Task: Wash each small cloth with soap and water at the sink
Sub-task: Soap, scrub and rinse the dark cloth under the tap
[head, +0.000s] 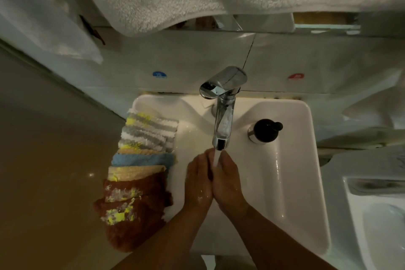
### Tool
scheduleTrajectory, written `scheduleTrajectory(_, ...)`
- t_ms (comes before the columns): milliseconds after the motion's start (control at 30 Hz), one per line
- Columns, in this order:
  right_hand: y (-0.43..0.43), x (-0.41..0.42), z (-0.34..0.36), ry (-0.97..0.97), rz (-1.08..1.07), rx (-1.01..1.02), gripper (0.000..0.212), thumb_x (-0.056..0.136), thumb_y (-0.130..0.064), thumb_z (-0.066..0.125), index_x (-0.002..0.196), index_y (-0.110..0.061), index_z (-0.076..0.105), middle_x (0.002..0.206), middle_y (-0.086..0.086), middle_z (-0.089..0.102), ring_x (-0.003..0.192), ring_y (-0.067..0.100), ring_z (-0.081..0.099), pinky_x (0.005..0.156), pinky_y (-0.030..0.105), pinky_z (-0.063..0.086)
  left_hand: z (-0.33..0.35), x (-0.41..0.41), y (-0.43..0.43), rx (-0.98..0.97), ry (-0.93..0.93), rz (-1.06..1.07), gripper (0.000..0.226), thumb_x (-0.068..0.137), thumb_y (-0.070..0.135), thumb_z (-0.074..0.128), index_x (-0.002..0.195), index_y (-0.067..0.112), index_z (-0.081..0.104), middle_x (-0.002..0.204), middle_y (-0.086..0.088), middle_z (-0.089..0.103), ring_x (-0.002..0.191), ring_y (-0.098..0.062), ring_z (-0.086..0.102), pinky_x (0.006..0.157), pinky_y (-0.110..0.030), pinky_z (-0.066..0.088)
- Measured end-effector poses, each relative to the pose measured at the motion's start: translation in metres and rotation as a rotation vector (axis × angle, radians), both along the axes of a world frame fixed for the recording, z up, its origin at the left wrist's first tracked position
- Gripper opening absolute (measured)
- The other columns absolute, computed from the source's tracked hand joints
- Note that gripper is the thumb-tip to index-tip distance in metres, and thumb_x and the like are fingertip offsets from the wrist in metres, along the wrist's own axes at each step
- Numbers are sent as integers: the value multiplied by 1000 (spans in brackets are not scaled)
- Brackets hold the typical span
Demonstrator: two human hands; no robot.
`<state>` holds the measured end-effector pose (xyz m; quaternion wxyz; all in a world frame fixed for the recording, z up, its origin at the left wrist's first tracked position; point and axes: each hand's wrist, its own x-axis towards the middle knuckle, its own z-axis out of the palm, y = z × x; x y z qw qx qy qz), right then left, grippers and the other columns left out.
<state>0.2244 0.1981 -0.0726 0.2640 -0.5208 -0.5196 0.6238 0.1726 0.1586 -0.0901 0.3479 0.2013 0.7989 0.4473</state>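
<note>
glossy chrome faucet, fluffy cloths

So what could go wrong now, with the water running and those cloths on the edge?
1. The cloth pile sits on the sink's left rim, and the brown cloths seem to hang past it; a nudge might drop them.
2. Water from the tap strikes the left hand and right hand and could splash onto the cloths.
</note>
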Motion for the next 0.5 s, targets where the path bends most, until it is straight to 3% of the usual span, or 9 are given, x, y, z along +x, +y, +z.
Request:
scheduleTrajectory(67,2,8,-11,-88,-3,67,28,107,-16,46,83,-13,58,74,3,64,69,11,61,64,29,50,8,14,-6,40,-184,14,38,102,55,34,108,37,68,100,13,72,96,2,66,86,-20,49)
scheduleTrajectory(133,2,11,-21,-207,34,169,28,107,-18,47,80,-12,53,73,2,60,68,12,58,65,33,50,11,19,-8,44,-214,14,29,103,51,38,110,43,65,101,14,72,95,4,66,85,-17,50)
scheduleTrajectory(200,2,14,-30,-351,158,329,24,106,-15,50,82,-19,49,79,-7,52,72,8,50,67,33,47,14,11,-8,13,-143,-14,25,106,41,40,107,36,64,96,11,70,89,5,65,77,-9,47)
scheduleTrajectory(267,0,18,-30,-302,220,326,17,107,-21,48,90,-23,50,85,-8,53,77,7,52,70,28,45,9,3,-7,-19,30,-59,22,107,30,41,96,36,59,89,12,66,84,8,62,73,-6,42)
scheduleTrajectory(367,1,20,-25,-299,275,368,15,102,-33,54,89,-27,49,80,-10,57,72,4,58,64,17,44,6,-1,-6,-29,112,-98,23,106,30,43,85,34,50,80,12,60,77,8,60,69,-13,42)
scheduleTrajectory(467,10,17,-27,-373,329,323,19,97,-29,66,85,-22,53,72,-13,53,68,-3,57,58,10,41,9,-3,-5,-19,223,-135,22,101,36,42,94,19,54,80,2,63,66,-6,60,59,-20,44)
scheduleTrajectory(500,12,16,-28,-400,336,317,19,96,-30,66,87,-18,56,71,-13,53,69,-4,57,58,11,42,7,-2,-7,-38,371,-204,26,95,37,40,101,15,54,81,-1,63,66,-10,59,56,-19,44)
